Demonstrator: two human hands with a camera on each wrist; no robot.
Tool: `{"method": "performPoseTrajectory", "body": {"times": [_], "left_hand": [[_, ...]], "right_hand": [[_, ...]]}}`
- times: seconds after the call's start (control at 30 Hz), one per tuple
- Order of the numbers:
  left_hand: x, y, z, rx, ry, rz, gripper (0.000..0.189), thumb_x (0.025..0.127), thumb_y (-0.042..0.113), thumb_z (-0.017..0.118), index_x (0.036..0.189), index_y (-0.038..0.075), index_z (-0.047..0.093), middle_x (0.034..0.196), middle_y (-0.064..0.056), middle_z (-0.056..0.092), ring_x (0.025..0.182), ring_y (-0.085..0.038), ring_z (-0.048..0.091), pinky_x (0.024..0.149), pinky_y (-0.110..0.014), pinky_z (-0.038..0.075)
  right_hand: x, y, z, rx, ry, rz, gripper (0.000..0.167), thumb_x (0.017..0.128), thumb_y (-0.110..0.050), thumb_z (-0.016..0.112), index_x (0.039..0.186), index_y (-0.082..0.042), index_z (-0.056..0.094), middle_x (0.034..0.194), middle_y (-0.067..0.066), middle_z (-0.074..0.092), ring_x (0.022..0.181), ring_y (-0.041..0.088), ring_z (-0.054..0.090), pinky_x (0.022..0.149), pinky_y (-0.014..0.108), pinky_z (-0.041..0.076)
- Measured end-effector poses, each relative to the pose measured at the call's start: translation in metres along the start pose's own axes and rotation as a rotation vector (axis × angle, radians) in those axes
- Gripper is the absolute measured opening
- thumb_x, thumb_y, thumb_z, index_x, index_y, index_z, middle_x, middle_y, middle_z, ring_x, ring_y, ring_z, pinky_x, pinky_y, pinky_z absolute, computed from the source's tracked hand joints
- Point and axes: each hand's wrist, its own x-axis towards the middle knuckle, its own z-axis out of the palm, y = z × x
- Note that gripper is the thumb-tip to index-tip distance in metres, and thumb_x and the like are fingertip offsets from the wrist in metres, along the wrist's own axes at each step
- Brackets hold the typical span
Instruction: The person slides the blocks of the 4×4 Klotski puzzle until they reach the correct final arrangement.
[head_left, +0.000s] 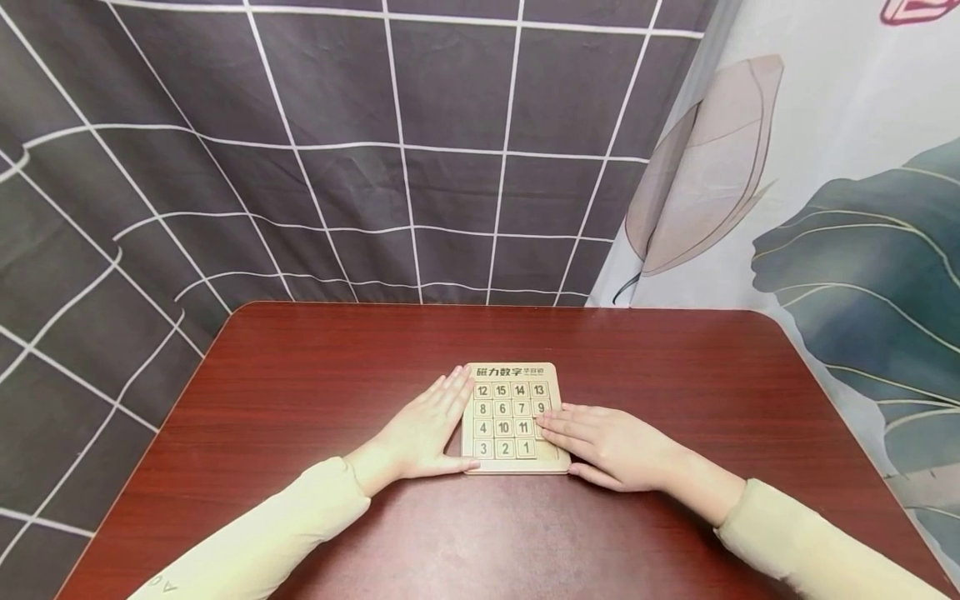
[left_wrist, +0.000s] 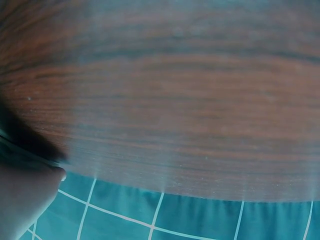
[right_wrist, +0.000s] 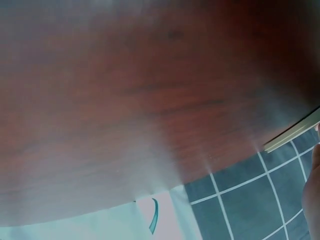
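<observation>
dark grid curtain (head_left: 450, 83): hangs fwd of l. hand (head_left: 423, 429) & r. hand (head_left: 611, 446), past the far table edge.
leaf curtain (head_left: 825, 125): fwd & out to r. of r. hand.
table (head_left: 510, 533): red-brown, glossy, under both hands.
sleeves (head_left: 300, 517): pale, behind each hand, down to the wrists.
number board (head_left: 517, 466): step reads as sliding tiles (head_left: 502, 408); to do it well, brace board flat so it can't skid or twist. lies btwn the hands, touching both: just r. of l. fingers, just l. of r. palm.
l. hand: not gripping; fingers straight along board's l. edge, thumb at near l. corner. decent brace imo, light pressure shd do.
r. hand: not gripping either; fingers straight, tips laid over r. column, thumb at near r. corner. better w/ one fingertip, straight push, no lift, other fingers off the neighbours.
tile 9 (head_left: 541, 408): at far side of r. fingertips, partly covered.
tile 11 (head_left: 523, 427): just l. of r. fingertips.
tile 1 (head_left: 526, 448): near & l. of r. fingertips.
slot (head_left: 549, 453): prob bare, near side of r. fingers, r. of tile 1; fingers crowd it, can't be sure.
</observation>
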Motion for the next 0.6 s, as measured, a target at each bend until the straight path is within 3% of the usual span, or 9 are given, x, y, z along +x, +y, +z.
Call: {"method": "performPoseTrajectory", "body": {"times": [0.33,0.6], "left_hand": [[0.001,-0.002,0.006,0.01,0.015,0.002,0.115,0.094,0.071,0.062,0.165,-0.009,0.021,0.176,-0.026,0.015,0.165,-0.038,0.018,0.135,-0.047,0.025],[0.001,-0.002,0.005,-0.01,0.013,-0.003,0.115,0.093,0.07,0.064,0.165,-0.009,0.021,0.176,-0.026,0.016,0.165,-0.038,0.018,0.135,-0.048,0.025]], "right_hand": [[0.002,-0.001,0.0,0.034,0.009,0.013,0.058,0.097,-0.032,0.072,0.146,-0.003,0.063,0.149,0.011,0.066,0.139,0.026,0.063,0.115,0.043,0.049],[0.013,-0.017,0.0,0.002,0.007,-0.078,0.059,0.099,-0.036,0.069,0.147,-0.001,0.061,0.15,0.011,0.065,0.141,0.024,0.062,0.117,0.04,0.049]]}}
